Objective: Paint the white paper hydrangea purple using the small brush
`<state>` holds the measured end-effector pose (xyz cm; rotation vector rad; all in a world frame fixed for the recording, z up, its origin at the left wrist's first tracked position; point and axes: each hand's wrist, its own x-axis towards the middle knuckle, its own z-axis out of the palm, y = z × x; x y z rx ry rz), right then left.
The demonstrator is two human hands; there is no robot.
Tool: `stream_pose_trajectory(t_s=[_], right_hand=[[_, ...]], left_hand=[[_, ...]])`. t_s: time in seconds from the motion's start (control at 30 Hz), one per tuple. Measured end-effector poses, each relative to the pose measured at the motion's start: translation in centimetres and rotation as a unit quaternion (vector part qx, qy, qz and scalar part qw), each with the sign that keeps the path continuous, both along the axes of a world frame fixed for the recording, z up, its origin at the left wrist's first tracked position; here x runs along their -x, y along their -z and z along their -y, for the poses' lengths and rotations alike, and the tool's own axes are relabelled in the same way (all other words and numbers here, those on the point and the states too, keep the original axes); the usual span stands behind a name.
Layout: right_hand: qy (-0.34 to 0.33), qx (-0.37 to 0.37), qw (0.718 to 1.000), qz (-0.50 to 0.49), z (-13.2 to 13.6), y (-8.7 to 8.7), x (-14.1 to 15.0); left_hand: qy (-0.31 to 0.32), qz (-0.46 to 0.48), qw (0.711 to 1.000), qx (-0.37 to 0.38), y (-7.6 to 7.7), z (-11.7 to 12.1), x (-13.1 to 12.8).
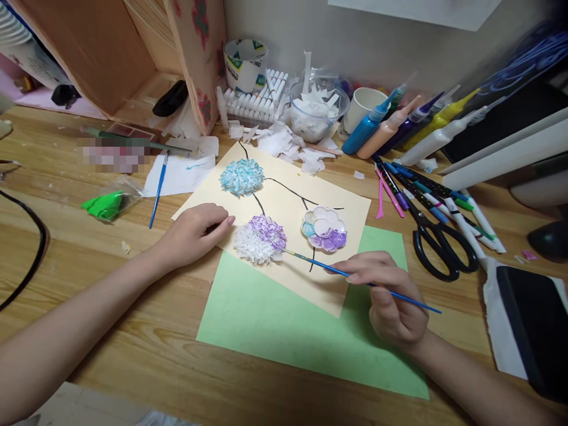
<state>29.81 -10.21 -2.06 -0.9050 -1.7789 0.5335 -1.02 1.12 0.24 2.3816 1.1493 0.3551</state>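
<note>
My right hand point(393, 293) pinches a thin blue paintbrush point(327, 267) slantwise. Its bristle end touches the right edge of a ruffled paper flower point(260, 239), purple at the top and right, white at the lower left. My left hand point(198, 231) rests on the left edge of the cream paper point(306, 284), its fingers curled in and nothing seen in them. Farther up the sheet sits a blue-and-white ruffled flower point(242, 177). A flower-shaped paint palette point(323, 228) with purple and blue paint lies on the paper, among drawn black lines.
Green paper point(284, 331) lies beneath the cream sheet. Black scissors point(444, 242) and several pens lie to the right, near squeeze bottles point(364, 130). White paper scraps point(279, 141) and a tub of scraps point(317, 112) are behind. Another paintbrush point(158, 190) lies at left.
</note>
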Motion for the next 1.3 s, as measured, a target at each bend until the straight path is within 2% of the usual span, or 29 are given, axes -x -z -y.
stream_pose_trajectory(t_s=[0.37, 1.07, 1.23, 1.3], right_hand=[[-0.015, 0.028, 0.998, 0.047, 0.02, -0.34, -0.01], [0.002, 0.021, 0.999, 0.046, 0.00, -0.30, -0.05], [-0.012, 0.018, 0.998, 0.060, -0.02, -0.39, -0.07], [0.009, 0.019, 0.999, 0.044, 0.11, -0.29, -0.12]], left_hand=[[0.003, 0.003, 1.000, -0.003, -0.07, 0.07, -0.02], [-0.003, -0.006, 1.000, -0.006, -0.30, 0.05, -0.16], [-0.005, -0.007, 1.000, -0.005, -0.42, 0.05, -0.22], [-0.004, -0.007, 1.000, -0.005, -0.42, 0.10, -0.26]])
